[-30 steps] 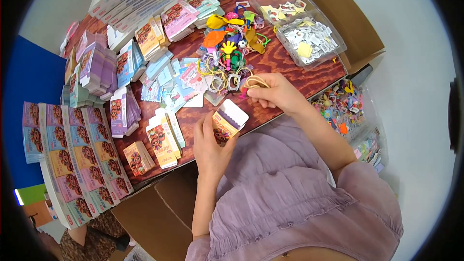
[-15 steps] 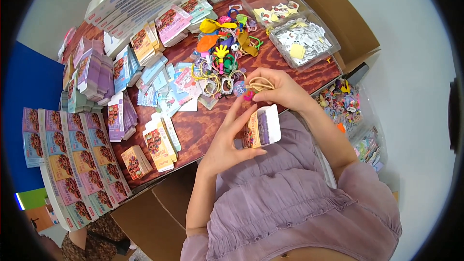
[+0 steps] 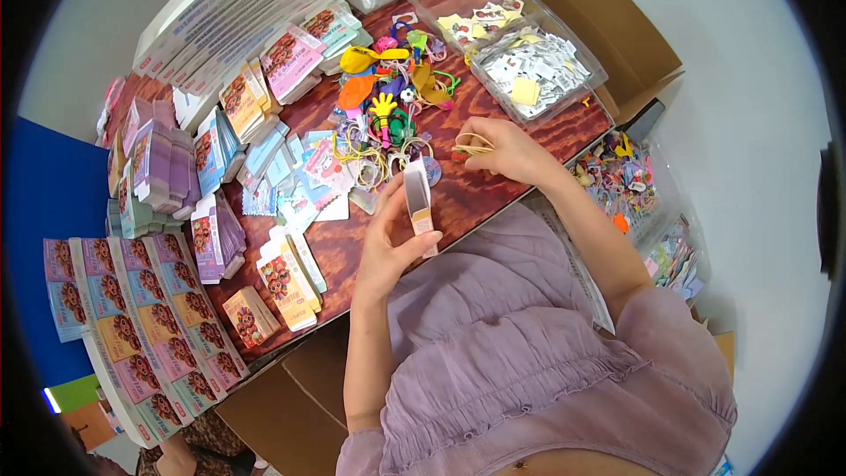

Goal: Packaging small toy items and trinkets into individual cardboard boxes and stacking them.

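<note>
My left hand [image 3: 385,251] is closed around a small yellow and white cardboard box [image 3: 421,219], tilted so its open top and narrow side show. Its inside looks greyish; I cannot make out the contents. To the right, over the table's near edge, my right hand [image 3: 515,157] pinches a looped beige elastic cord [image 3: 473,145], with a bit of red at its left end. Beyond both hands lies a pile of colourful small toys [image 3: 388,106]; a round blue badge [image 3: 431,171] sits beside the box. Left of that, cards and small packets [image 3: 322,163] are spread about.
Stacks of folded boxes [image 3: 209,238] and a row of white cartons [image 3: 238,13] line the left and back. A clear divided tray [image 3: 573,92] holds paper pieces at the far right. Bagged trinkets [image 3: 617,185] lie beyond the right edge. Another person's arm [image 3: 176,458] shows lower left.
My hands have drawn apart. The box in my left hand has moved left and turned narrow side up; my right hand, still pinching the cord, has shifted slightly right. The view has shifted slightly.
</note>
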### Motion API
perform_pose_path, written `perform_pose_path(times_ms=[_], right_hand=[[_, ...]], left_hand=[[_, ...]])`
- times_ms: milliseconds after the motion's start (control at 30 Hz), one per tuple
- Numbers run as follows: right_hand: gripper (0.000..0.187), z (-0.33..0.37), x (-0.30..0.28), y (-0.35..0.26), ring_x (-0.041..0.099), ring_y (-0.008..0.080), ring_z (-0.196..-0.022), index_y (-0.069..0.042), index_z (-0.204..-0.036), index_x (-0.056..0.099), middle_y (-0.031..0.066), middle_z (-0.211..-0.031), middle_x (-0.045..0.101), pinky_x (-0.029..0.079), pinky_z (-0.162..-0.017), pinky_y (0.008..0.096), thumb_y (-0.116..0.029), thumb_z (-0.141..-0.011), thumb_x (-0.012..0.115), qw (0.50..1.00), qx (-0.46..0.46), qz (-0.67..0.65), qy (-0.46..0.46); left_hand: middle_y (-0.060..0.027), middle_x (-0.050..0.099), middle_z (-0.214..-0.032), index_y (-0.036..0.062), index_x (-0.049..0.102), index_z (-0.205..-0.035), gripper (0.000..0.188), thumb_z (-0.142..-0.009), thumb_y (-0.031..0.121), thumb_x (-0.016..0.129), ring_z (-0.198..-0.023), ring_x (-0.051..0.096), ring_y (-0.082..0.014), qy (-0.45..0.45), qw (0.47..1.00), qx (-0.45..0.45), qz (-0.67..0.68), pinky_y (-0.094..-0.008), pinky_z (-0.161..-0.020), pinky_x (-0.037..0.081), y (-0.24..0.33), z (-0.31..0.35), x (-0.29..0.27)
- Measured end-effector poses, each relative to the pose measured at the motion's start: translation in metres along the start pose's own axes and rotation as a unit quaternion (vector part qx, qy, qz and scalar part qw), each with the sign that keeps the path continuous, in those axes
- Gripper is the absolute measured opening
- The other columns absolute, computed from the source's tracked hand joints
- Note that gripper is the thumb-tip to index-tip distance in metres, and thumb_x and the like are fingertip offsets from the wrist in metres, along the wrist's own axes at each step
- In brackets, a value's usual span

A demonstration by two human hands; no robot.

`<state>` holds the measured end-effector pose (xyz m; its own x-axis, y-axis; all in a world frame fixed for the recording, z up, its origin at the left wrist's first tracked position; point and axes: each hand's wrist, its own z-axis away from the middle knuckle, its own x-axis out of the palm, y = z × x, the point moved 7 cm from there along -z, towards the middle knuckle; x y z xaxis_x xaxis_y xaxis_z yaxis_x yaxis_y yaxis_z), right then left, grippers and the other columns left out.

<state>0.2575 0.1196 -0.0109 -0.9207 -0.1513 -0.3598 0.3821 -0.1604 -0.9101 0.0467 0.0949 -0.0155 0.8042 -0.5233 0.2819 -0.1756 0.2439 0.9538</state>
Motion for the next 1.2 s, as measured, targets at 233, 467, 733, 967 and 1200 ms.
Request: perform_pose_path(times_ms=[233, 467, 733, 967, 1200], right_hand=[[0.026, 0.014, 0.025, -0.025, 0.054, 0.0037, -0.065, -0.005, -0.109, 0.065, -0.0013, -0.083, 0.063, 0.041, -0.054, 0.0181, -0.006, -0.084, 0.068, 0.951, 0.05, -0.26, -0.158], [0.02, 0.022, 0.063, -0.087, 0.065, 0.0312, -0.079, -0.001, -0.097, 0.065, 0.0147, -0.089, 0.067, 0.05, -0.069, 0.0394, -0.015, -0.084, 0.067, 0.971, -0.157, 0.176, -0.049], [0.02, 0.018, 0.078, -0.097, 0.065, 0.0327, -0.082, -0.002, -0.095, 0.064, 0.0154, -0.086, 0.065, 0.049, -0.07, 0.0414, -0.016, -0.082, 0.067, 0.972, -0.147, 0.154, -0.103], [0.025, 0.021, 0.067, -0.095, 0.063, 0.0297, -0.081, 0.0, -0.098, 0.061, 0.0135, -0.086, 0.062, 0.049, -0.07, 0.0379, -0.007, -0.076, 0.07, 0.985, -0.164, 0.042, -0.044], [0.01, 0.024, 0.057, -0.089, 0.06, 0.033, -0.079, 0.001, -0.083, 0.06, 0.0133, -0.087, 0.059, 0.047, -0.067, 0.0413, -0.002, -0.077, 0.067, 0.957, -0.189, 0.217, 0.023]], left_hand=[[-0.0144, 0.056, -0.119, 0.0008, 0.053, -0.128, 0.069, -0.067, 0.011, 0.085, -0.109, 0.059, -0.0292, 0.113, 0.911, 0.036, -0.394, -0.0371, -0.09, 0.05, 0.031, 0.024, -0.006], [-0.0152, 0.054, -0.121, 0.0054, 0.049, -0.133, 0.076, -0.067, 0.013, 0.085, -0.11, 0.058, -0.034, 0.167, 0.866, 0.044, -0.469, -0.0415, -0.091, 0.05, 0.033, 0.034, -0.001], [-0.0161, 0.055, -0.118, -0.0013, 0.051, -0.125, 0.07, -0.067, 0.016, 0.086, -0.105, 0.059, -0.034, 0.204, 0.848, 0.078, -0.483, -0.0402, -0.087, 0.05, 0.035, 0.045, -0.001], [-0.0166, 0.055, -0.117, -0.0011, 0.05, -0.125, 0.07, -0.067, 0.017, 0.086, -0.104, 0.059, -0.0343, 0.227, 0.85, 0.076, -0.47, -0.0408, -0.087, 0.05, 0.032, 0.049, -0.008], [-0.0163, 0.055, -0.117, -0.0002, 0.051, -0.125, 0.07, -0.067, 0.016, 0.086, -0.105, 0.058, -0.0342, 0.235, 0.828, 0.069, -0.504, -0.0413, -0.087, 0.05, 0.031, 0.05, -0.009]])
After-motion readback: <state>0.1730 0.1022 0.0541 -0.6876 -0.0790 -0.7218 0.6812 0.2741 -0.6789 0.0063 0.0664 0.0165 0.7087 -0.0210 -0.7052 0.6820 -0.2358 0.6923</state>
